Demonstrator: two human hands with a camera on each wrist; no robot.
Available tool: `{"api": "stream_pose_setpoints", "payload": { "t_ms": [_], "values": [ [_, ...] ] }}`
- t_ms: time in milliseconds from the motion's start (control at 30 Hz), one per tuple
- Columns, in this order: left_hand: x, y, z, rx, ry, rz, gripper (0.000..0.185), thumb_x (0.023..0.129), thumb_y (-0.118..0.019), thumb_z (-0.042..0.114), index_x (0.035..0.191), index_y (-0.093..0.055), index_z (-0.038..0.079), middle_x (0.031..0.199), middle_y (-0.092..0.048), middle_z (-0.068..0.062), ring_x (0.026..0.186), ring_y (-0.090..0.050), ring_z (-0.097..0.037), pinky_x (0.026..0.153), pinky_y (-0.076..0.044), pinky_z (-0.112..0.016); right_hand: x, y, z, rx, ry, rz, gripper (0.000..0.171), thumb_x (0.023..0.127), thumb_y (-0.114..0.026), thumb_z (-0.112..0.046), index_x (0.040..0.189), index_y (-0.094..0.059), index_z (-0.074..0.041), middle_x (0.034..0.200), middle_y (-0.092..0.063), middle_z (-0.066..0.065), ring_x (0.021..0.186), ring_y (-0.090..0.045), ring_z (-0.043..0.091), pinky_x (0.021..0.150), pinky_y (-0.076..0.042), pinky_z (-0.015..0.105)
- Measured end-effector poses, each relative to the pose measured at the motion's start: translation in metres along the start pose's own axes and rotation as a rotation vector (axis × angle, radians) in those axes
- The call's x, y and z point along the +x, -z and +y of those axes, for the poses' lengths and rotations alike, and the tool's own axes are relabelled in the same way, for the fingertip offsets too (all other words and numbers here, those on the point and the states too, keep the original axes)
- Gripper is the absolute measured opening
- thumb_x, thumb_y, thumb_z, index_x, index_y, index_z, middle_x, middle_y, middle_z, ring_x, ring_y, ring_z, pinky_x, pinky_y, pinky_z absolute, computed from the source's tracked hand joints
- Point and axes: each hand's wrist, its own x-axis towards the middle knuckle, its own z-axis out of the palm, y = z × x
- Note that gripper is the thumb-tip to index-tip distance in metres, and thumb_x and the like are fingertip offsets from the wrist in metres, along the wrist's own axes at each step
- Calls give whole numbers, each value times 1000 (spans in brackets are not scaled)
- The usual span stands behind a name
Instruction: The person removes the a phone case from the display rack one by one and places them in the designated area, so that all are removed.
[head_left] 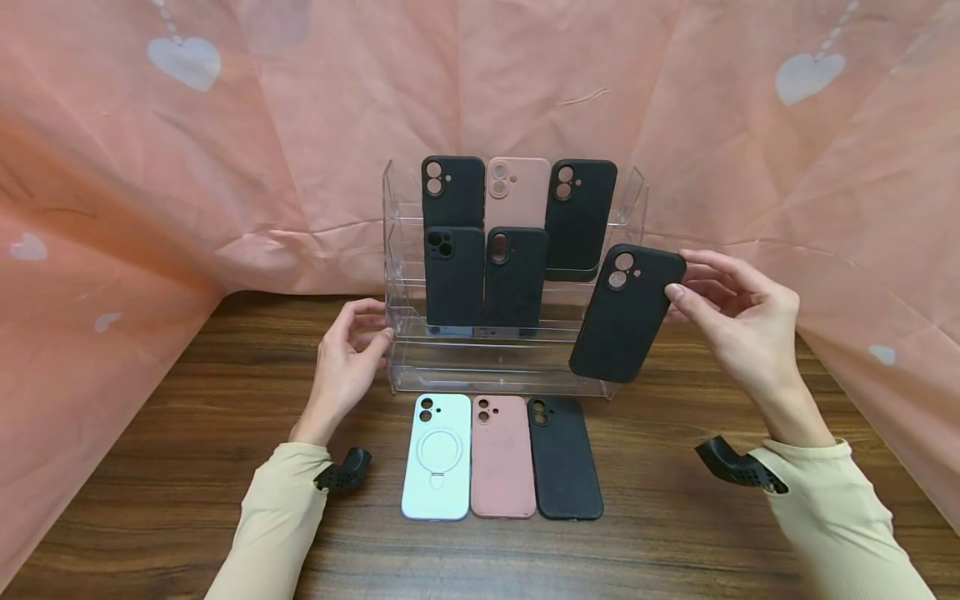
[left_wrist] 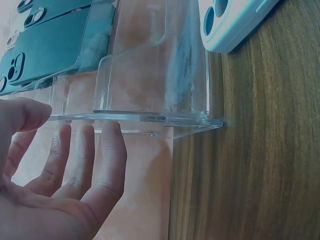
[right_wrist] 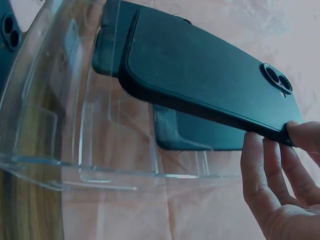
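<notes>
My right hand (head_left: pixel 738 321) pinches a black phone case (head_left: pixel 628 312) by its upper right edge, thumb on the back face. The case is tilted in front of the right end of a clear acrylic display rack (head_left: pixel 498 379). In the right wrist view the held case (right_wrist: pixel 195 75) overlaps another black case behind it. At the rack's left side, my left hand (head_left: pixel 351 362) holds the side panel (left_wrist: pixel 150 118) between thumb and curled fingers. Two black cases (head_left: pixel 453 279) (head_left: pixel 516 279) stand on the middle tier. Behind them, the upper tier bears a black case (head_left: pixel 453 196), a pink case (head_left: pixel 528 196) and another black case (head_left: pixel 581 221).
On the wooden table (head_left: pixel 300 533), before the rack, lie a white case (head_left: pixel 437 492) with a ring, a pink case (head_left: pixel 502 467) and a black case (head_left: pixel 566 462) in a row. A pink cloth (head_left: pixel 337 100) with white hearts hangs behind and at both sides.
</notes>
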Motion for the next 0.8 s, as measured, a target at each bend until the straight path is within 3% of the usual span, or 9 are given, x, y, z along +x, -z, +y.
{"api": "stream_pose_setpoints", "payload": {
  "t_ms": [300, 800],
  "values": [
    [0, 0, 0, 1, -2, 6, 35, 98, -64, 8, 131, -58, 13, 122, -67, -16, 105, -72, -34, 74, -66, -44, -15, 14, 5, -41, -103, -23, 44, 83, -68, 22, 125, -64, 12, 94, -75, 4, 70, -75, 12, 61, -63, 27],
    [0, 0, 0, 0, 5, 5, 34, 97, -65, 8, 131, -58, 14, 122, -67, -16, 105, -72, -34, 75, -65, -46, -46, 40, 23, -149, -246, -135, 42, 85, -68, 21, 124, -66, 7, 92, -74, -1, 72, -75, 10, 60, -63, 31]
  ]
}}
